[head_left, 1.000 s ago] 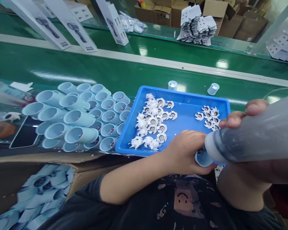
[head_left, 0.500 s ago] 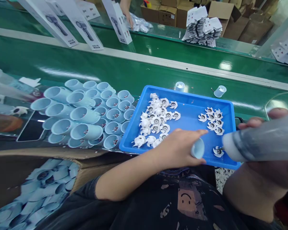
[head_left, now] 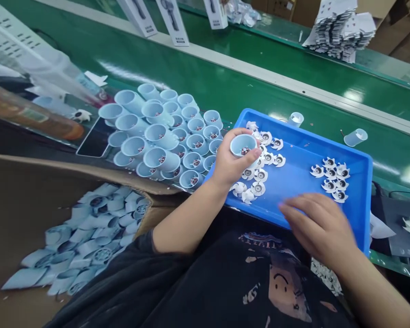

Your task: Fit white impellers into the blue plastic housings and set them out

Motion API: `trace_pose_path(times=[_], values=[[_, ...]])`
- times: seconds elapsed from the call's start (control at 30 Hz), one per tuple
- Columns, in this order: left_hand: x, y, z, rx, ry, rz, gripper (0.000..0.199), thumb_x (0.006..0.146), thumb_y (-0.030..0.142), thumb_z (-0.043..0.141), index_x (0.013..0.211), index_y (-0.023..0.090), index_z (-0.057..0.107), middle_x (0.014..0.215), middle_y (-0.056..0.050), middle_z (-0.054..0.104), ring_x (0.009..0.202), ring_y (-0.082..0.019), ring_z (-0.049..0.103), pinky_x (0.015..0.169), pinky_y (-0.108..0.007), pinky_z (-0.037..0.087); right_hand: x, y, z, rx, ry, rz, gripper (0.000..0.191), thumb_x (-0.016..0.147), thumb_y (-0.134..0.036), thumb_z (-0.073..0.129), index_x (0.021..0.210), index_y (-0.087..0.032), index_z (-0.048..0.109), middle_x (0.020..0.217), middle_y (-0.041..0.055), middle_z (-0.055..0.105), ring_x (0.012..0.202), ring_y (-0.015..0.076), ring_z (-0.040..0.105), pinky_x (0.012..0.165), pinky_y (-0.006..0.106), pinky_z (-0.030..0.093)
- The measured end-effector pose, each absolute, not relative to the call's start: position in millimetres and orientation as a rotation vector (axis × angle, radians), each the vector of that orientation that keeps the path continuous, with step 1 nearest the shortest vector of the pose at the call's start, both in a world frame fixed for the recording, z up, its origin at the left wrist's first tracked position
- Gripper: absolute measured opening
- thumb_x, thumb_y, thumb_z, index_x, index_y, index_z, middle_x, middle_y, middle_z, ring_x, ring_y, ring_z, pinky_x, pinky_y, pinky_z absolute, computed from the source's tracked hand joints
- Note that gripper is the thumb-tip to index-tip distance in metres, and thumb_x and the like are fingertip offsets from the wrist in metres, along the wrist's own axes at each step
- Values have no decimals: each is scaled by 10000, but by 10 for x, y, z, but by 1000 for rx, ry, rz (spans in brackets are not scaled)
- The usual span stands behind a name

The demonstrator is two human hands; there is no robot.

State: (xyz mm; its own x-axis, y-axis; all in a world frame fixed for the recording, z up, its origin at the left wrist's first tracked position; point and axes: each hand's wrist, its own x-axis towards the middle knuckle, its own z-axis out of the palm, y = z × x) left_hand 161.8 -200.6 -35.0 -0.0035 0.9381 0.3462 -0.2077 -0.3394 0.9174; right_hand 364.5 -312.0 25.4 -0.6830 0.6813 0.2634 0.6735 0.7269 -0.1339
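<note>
**One blue cup held up, one hand in a blur**

From here I can see the left hand (head_left: 228, 159) wrapped snugly round a light blue, round plastic cup (head_left: 242, 145). The cup is up above the left part of a bright blue plastic tray (head_left: 294, 182), near a big pile of light blue plastic cups (head_left: 169, 161). Its mouth faces up, with little red and white bits (head_left: 245, 151) inside.

The right hand (head_left: 323, 228) is well apart from the left, over the near side of the tray. Its fingers are bent and blurry, so I can't tell if they hold something tiny.

To do this well, I'd hold the cup softly by its sides, so it won't squash. I'd keep the thumb out of its mouth and not bump the small white plastic fan wheels (head_left: 258, 188).

Half a second ago, the right hand had a fat, cloudy white tube. Now I can't see that tube. The cup was closer to the person's tummy then, and it has gone up and left.
</note>
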Motion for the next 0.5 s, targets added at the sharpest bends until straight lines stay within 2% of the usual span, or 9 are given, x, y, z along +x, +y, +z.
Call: trace_pose_path(times=[0.07,0.17,0.37,0.5], values=[[1623,-2010,-355,1335,824,1537,547,691,563,755,1035,214,513,884,-19,674,805,-175,674,752,-339,557,3450,-2884,53,-894,-2852,40,207,993,-115,448,1066,-173,633,1070,68,598,898,210,555,733,328,455],[1603,-2026,-359,1364,842,1528,538,704,547,750,1053,213,514,904,-21,664,829,-176,663,765,-329,544,3179,-2557,-204,-734,-3084,52,141,934,-97,558,940,-190,663,920,30,615,751,194,548,624,298,380],[1595,-2082,-333,1467,995,1380,508,730,432,749,1104,200,494,999,-48,646,891,-187,647,806,-328,530,2969,-2436,-314,-791,-3109,39,187,916,-53,491,862,-142,646,783,68,581,686,205,521,610,301,306],[1619,-2091,-382,1525,1049,1373,688,699,348,773,1238,231,363,1192,-89,579,1027,-220,617,874,-359,516,3079,-2496,-218,-923,-2914,151,225,899,-56,434,799,-143,615,740,66,573,669,200,514,608,306,320]])
